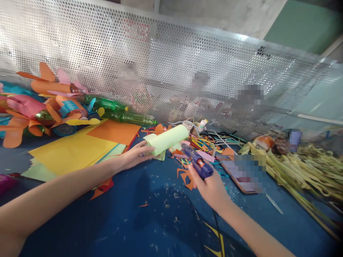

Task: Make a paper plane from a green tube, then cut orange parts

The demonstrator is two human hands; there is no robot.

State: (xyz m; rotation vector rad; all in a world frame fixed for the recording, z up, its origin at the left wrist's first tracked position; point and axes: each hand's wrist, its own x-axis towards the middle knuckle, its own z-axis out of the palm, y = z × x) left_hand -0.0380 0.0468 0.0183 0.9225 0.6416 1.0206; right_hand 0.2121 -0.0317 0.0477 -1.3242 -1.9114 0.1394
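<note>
My left hand (140, 154) grips a pale green paper tube (171, 139) by its near end, with small flaps sticking out there. The tube lies tilted, its far end up and to the right. In my right hand (207, 184) is a dark blue glue gun (197, 161), fingers wrapped round its handle. Its nozzle points up and left toward the tube, apart from it as far as I can see. A black cord (218, 228) hangs below the glue gun.
Paper planes on bottles (59, 103) and green plastic bottles (125, 115) pile up at left, by yellow paper sheets (72, 150). Paper scraps (187, 176) litter the middle. A phone (241, 176) and dried husks (300, 175) lie right. A perforated metal panel (171, 60) stands behind.
</note>
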